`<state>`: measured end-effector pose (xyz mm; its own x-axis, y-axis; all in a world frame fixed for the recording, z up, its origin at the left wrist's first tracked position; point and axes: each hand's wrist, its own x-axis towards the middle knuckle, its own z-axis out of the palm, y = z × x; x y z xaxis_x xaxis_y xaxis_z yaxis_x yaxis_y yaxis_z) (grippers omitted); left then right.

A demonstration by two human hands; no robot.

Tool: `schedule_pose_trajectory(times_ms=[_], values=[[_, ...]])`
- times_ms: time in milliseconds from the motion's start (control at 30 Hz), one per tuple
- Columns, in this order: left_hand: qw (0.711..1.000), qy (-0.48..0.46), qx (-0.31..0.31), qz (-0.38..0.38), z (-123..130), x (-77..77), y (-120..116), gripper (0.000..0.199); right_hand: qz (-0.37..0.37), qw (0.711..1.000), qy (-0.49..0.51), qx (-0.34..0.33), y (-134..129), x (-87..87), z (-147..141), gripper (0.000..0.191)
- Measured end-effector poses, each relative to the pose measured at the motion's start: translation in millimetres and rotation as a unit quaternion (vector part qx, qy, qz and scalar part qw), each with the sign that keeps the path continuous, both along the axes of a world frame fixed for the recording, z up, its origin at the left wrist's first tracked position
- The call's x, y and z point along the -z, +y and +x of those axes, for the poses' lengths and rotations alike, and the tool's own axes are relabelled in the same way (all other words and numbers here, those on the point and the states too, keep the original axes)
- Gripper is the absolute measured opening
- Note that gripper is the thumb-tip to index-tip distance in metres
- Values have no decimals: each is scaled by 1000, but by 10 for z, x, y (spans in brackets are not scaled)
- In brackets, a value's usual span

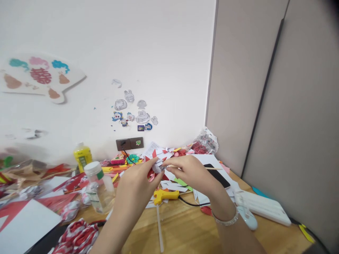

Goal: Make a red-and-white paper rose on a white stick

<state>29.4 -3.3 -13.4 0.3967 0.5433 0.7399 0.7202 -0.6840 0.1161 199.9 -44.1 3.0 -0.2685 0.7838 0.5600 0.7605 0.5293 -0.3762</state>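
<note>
Above the table, my left hand (137,180) is closed around a red and white folded paper piece (158,165) with pointed tips. My right hand (189,171) is closed beside it, its fingertips at the paper's right side. A thin wooden stick (214,168) runs through the right hand and sticks out past its back. The fingers partly cover the paper, so its full shape is hidden. Just below the hands, a yellow hot glue gun (166,195) lies on the table, with a pale glue stick (159,229) extending from it towards me.
A clear jar (98,190) with a white lid and a yellow bottle (82,155) stand left. Paper scraps crowd the back. At right are a black phone (217,176), a white oblong device (263,206) and a pale blue mouse (247,218). The wall (159,46) rises behind.
</note>
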Motion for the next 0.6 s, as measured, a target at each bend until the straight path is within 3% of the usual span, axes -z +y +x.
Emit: schedule_pose_trajectory(times_ms=[167,367,600], values=[[999,14,9,-40,19,-4,7,34,-2,1000,3,16,22,17,-8,15],[998,13,-3,-58,12,-6,4,36,12,1000,0,0,9,28,-18,21],[998,17,-4,-56,16,-29,-17,35,-1,998,45,53,24,27,-77,18]])
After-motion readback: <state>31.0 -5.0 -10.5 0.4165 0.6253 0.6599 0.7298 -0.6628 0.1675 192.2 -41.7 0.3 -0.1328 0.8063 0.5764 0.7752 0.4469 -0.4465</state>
